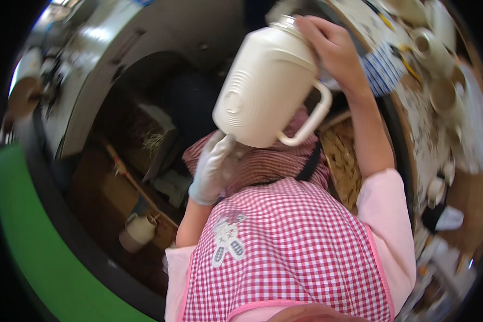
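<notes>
A cream plastic jug (268, 80) with a side handle and a narrow neck is held tilted in front of my chest, its neck up and away from me. My right hand (335, 51), bare, is closed over the shoulder of the jug beside the neck; its fingertips are partly hidden and blurred. My left hand (216, 163) wears a whitish glove and grips the bottom edge of the jug, with some fingers hidden under the base. The jug's handle points to the right, and neither hand is on it.
Several cream jug bodies (432, 51) stand on the cluttered bench at right, near a blue-and-white striped piece (382, 70) and yellow-handled tools (410, 68). Another cream jug (138, 232) sits low at left, beside a wooden strip (129, 174). A green surface (32, 225) curves along the left.
</notes>
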Demonstrator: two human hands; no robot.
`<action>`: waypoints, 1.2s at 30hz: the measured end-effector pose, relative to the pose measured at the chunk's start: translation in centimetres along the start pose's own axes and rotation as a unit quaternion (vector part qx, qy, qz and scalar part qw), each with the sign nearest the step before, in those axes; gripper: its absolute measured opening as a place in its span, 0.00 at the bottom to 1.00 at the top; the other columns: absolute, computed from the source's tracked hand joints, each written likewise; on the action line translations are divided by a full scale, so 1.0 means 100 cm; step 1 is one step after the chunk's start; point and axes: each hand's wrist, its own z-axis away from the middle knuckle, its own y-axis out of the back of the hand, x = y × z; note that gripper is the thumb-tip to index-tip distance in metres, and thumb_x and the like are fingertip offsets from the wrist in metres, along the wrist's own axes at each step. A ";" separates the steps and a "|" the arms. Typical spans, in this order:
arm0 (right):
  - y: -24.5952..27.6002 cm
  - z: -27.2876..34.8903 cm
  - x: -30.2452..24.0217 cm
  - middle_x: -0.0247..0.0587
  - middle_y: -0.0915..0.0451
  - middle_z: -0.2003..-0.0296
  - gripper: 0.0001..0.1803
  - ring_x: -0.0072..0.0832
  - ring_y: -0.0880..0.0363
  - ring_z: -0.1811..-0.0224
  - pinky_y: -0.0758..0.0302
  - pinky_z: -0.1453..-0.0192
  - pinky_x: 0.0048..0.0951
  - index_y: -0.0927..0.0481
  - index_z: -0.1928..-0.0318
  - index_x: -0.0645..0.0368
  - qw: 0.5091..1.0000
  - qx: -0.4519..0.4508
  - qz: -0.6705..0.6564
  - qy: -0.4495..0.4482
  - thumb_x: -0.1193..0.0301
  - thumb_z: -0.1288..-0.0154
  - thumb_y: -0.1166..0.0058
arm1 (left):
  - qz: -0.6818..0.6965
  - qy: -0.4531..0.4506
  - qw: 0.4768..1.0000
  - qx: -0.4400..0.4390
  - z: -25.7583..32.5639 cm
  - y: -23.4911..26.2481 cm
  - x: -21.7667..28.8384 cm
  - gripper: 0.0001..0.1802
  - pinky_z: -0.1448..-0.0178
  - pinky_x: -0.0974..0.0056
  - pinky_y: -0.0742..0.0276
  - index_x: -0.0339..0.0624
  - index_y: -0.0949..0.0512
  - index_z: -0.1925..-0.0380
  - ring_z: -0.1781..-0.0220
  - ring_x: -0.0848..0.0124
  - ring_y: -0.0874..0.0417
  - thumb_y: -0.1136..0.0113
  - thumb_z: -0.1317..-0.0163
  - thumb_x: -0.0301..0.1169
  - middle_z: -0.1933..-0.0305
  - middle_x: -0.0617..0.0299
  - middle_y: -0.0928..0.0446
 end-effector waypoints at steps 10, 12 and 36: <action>-0.077 -0.060 -0.053 0.30 0.18 0.67 0.16 0.19 0.24 0.66 0.26 0.59 0.23 0.14 0.51 0.63 0.979 -0.157 -0.062 0.111 0.61 0.21 0.44 | 0.101 -0.121 0.987 0.034 0.034 0.026 0.020 0.37 0.23 0.48 0.30 0.37 0.39 0.24 0.26 0.59 0.26 0.43 0.24 0.45 0.24 0.53 0.31; -0.057 -0.055 -0.033 0.33 0.16 0.67 0.16 0.21 0.22 0.66 0.24 0.58 0.24 0.14 0.52 0.62 0.988 -0.092 0.017 0.125 0.61 0.23 0.42 | 0.163 -0.128 0.974 0.096 0.033 0.021 0.008 0.35 0.23 0.49 0.28 0.37 0.36 0.26 0.26 0.60 0.26 0.41 0.25 0.42 0.25 0.54 0.29; 0.097 0.305 0.191 0.49 0.11 0.61 0.12 0.46 0.12 0.60 0.18 0.55 0.38 0.10 0.55 0.55 0.867 0.095 0.348 -0.343 0.63 0.32 0.36 | 0.291 -0.079 0.939 0.165 -0.013 0.033 -0.026 0.22 0.23 0.48 0.28 0.44 0.26 0.34 0.29 0.63 0.24 0.40 0.25 0.36 0.30 0.56 0.24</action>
